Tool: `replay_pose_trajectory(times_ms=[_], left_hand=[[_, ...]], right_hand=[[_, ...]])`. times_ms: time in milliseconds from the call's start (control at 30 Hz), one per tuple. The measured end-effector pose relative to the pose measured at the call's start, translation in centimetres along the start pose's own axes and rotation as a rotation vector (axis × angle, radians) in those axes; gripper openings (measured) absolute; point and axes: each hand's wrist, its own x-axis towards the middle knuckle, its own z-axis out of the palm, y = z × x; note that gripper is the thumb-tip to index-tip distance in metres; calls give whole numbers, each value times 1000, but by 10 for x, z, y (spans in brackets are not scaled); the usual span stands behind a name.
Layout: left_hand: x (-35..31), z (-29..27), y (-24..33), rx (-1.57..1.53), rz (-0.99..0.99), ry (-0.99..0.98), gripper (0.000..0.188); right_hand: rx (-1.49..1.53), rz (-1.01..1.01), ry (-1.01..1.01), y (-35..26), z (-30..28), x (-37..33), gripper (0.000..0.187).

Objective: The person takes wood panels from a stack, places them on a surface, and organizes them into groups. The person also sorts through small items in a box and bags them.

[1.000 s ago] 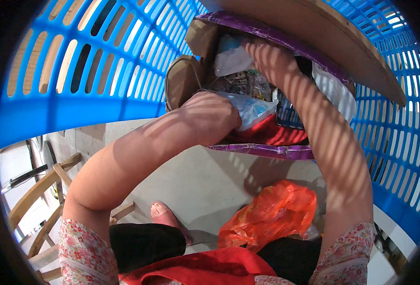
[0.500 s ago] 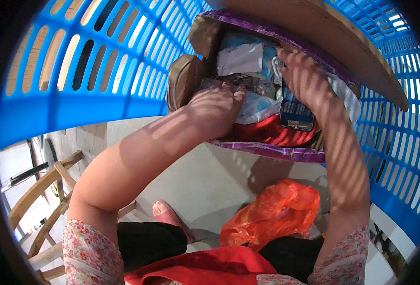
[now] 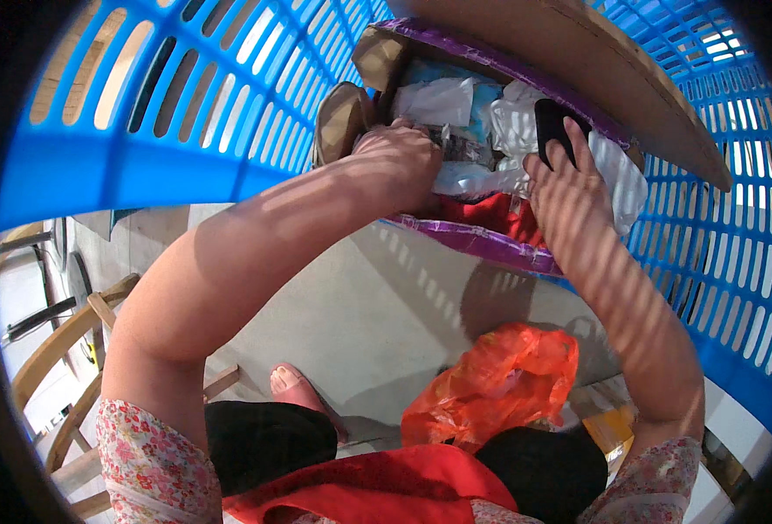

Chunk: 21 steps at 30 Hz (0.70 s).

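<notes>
The right hand point(image 3: 575, 192) clasps a dark slab point(image 3: 552, 118) in a purple-edged box point(image 3: 490, 241), where slackening could drop it among white plastic point(image 3: 510, 115) (how the left hand point(image 3: 396, 155) grips is hidden).

Cardboard box flap point(image 3: 595, 74): matt brown. Box's purple rim point(image 3: 482, 242): glossy, scuffed. Blue slotted basket point(image 3: 185, 179): smooth plastic, slight sheen. Orange bag point(image 3: 490, 389): thin plastic, crinkled, shiny. White wrapping point(image 3: 515, 118): crumpled, looks like plastic. Red fabric point(image 3: 490, 214): matt cloth. Flat black slab point(image 3: 550, 118): smooth. Curved slats point(image 3: 65, 333): matt wood. Floral sleeve point(image 3: 154, 463): printed cloth. Floor point(image 3: 316, 297): smooth, matt.
</notes>
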Motion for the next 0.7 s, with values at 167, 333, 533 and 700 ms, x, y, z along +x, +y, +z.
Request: replay_pose_trajectory(times_ms=[167,333,533,700], left_hand=[[10,-8,3,-178,-48,-166,56],[7,-27,0,-282,-107,9,47],[13,-24,-4,-90,-164,594,35],[17,-32,-10,37,-234,719,30]], right_hand=[[-350,-35,-104,-5,-14,-6,51],[-443,-18,-57,5,2,-7,49],[-102,195,363,13,2,-3,31],[369,348,659,19,-16,-25,8]])
